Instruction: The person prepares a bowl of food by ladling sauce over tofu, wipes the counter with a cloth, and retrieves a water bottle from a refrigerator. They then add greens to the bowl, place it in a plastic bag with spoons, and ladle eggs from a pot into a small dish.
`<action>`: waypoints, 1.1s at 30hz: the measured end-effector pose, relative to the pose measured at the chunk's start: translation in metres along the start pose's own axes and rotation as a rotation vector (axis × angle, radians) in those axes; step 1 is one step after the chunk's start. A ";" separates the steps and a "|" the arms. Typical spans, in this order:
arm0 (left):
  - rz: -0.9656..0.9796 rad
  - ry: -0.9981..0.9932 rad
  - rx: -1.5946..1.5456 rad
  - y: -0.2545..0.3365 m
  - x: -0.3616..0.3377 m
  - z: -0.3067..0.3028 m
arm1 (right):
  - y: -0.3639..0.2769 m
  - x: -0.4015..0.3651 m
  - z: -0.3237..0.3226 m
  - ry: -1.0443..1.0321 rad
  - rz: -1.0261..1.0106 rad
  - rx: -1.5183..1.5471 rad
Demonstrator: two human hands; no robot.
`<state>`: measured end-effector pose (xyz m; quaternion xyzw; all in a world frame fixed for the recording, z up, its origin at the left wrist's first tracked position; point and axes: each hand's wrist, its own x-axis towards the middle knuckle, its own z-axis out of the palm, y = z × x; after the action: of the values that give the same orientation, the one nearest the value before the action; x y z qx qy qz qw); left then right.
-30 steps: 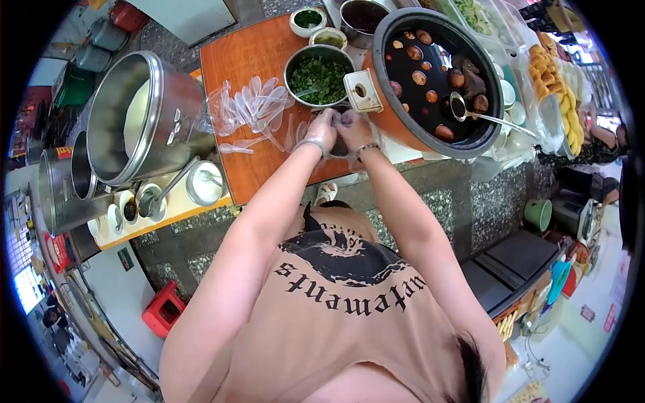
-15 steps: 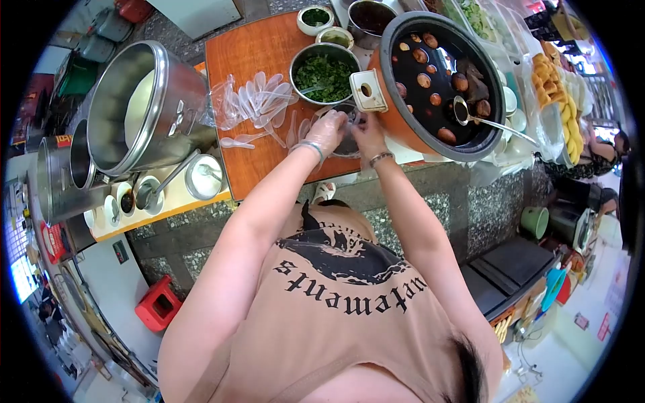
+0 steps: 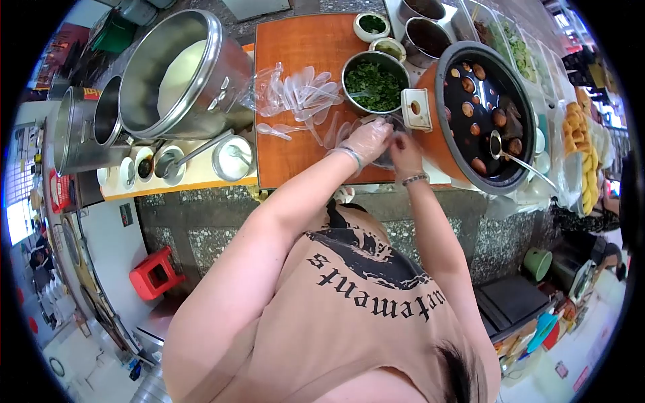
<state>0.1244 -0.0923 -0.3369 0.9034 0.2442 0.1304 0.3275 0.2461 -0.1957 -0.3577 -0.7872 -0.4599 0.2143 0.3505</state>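
The left hand (image 3: 368,140), in a thin clear glove, and the bare right hand (image 3: 406,144) both curl their fingers around the small clear plastic bowl (image 3: 387,160) held between them. A round steel bowl of chopped greens (image 3: 375,84) sits just beyond the fingertips. Loose clear plastic spoons (image 3: 295,94) lie left of the left hand.

steel pot (image 3: 176,74) glossy metal | spoons (image 3: 295,91) clear plastic | board (image 3: 295,40) smooth wood
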 end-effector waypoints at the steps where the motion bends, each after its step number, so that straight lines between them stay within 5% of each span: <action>1: -0.015 0.054 -0.030 0.001 -0.001 0.001 | 0.011 0.003 0.006 -0.007 -0.003 0.002; 3: -0.021 0.209 -0.118 0.000 -0.007 -0.003 | 0.031 0.011 0.023 0.090 0.292 0.020; 6: -0.102 0.125 -0.163 -0.007 -0.029 -0.037 | -0.007 0.002 0.006 0.127 0.276 0.016; 8: -0.134 0.230 -0.162 -0.035 -0.051 -0.056 | -0.004 -0.009 0.009 0.151 0.301 0.098; 10: -0.309 0.428 -0.154 -0.083 -0.077 -0.069 | -0.019 -0.023 0.013 0.208 0.064 -0.007; 11: -0.408 0.475 -0.024 -0.109 -0.091 -0.076 | -0.037 -0.030 0.023 0.113 0.157 0.200; 14: -0.487 0.484 0.269 -0.149 -0.096 -0.099 | -0.107 -0.023 0.049 -0.110 0.084 0.195; 18: -0.535 0.522 0.302 -0.198 -0.053 -0.106 | -0.127 0.010 0.123 -0.257 -0.022 0.231; 20: -0.874 0.169 0.182 -0.225 -0.040 -0.112 | -0.144 0.027 0.145 -0.249 0.008 0.250; 21: -0.879 0.310 0.069 -0.226 -0.040 -0.119 | -0.150 0.037 0.153 -0.240 0.028 0.271; 22: -0.876 0.306 0.065 -0.225 -0.046 -0.125 | -0.155 0.046 0.159 -0.237 0.032 0.268; 24: -0.511 0.638 -0.071 -0.205 -0.066 -0.143 | -0.166 0.056 0.168 -0.231 0.385 0.691; 25: -0.442 0.612 -0.122 -0.183 -0.078 -0.156 | -0.181 0.059 0.168 -0.205 0.509 0.889; 27: -0.212 0.527 -0.159 -0.159 -0.097 -0.155 | -0.185 0.057 0.177 -0.278 0.534 1.112; 28: -0.201 0.312 -0.275 -0.138 -0.106 -0.158 | -0.187 0.058 0.182 -0.360 0.536 1.337; 29: -0.012 0.288 -0.145 -0.135 -0.115 -0.141 | -0.193 0.060 0.188 -0.332 0.320 1.209; 33: -0.087 -0.084 -0.525 -0.132 -0.149 -0.165 | -0.172 0.027 0.176 -0.403 0.582 0.985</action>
<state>-0.1142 0.0045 -0.3106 0.7807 0.2270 0.1374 0.5658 0.0442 -0.0526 -0.3454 -0.5698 -0.1296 0.6339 0.5067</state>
